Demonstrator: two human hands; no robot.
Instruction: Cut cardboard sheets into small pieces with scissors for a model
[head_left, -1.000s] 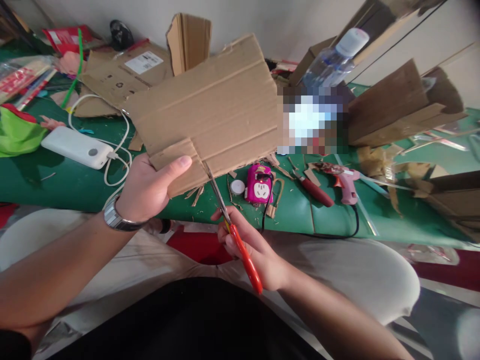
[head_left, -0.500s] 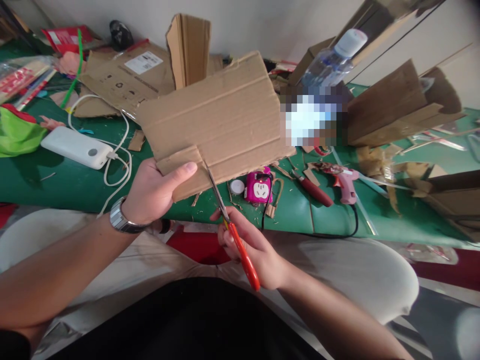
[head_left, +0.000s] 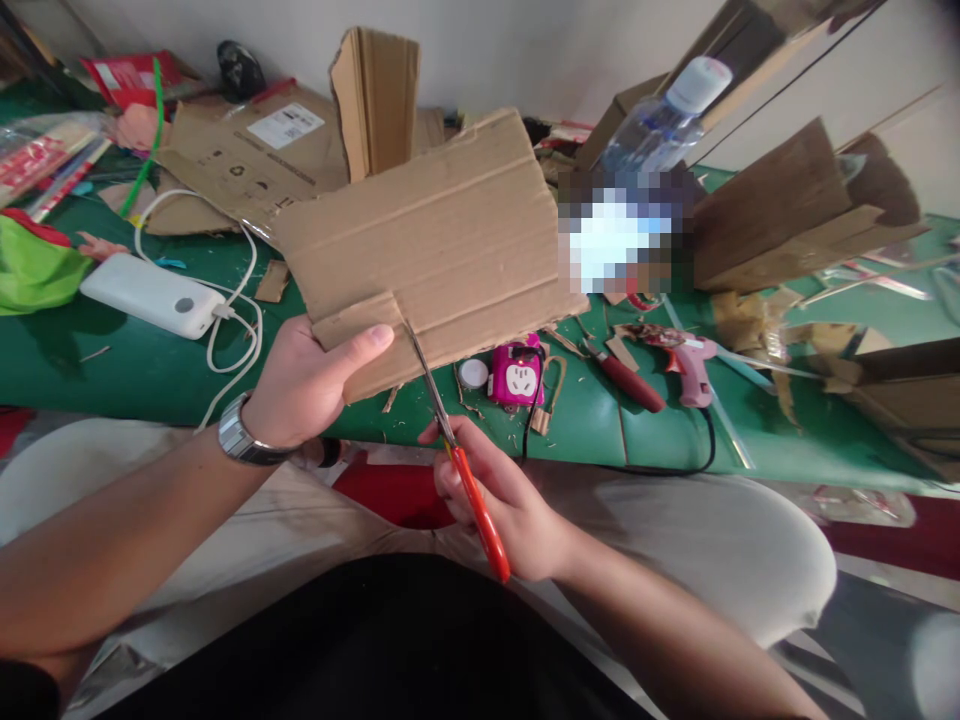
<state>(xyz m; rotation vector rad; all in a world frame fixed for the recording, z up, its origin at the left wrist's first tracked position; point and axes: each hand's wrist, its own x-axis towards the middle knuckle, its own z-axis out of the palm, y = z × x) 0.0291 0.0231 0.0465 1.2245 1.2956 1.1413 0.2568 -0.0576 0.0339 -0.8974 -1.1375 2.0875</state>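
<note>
A flat sheet of brown cardboard [head_left: 427, 230] with crease lines is held up over the table's front edge. My left hand [head_left: 300, 380] grips its lower left corner, thumb on the top face and the other fingers hidden beneath. In my right hand [head_left: 495, 490] is a pair of scissors [head_left: 476, 510] with red-orange handles, its fingers wrapped round them. The scissor blades sit at the cardboard's lower edge, just right of my left thumb, pointing up and left along a cut line. The lower blade is hidden behind the sheet.
On the green table [head_left: 360, 425] lie a white power bank [head_left: 150, 295] with a cable, a pink power socket [head_left: 517, 378], a pink glue gun [head_left: 686, 360] and a red-brown handled tool [head_left: 626, 378]. A plastic bottle [head_left: 660, 125] and cardboard boxes [head_left: 780, 220] stand at the right.
The scissor handles have swung slightly to the left and the blades appear nearer together. My left hand and the cardboard have hardly moved.
</note>
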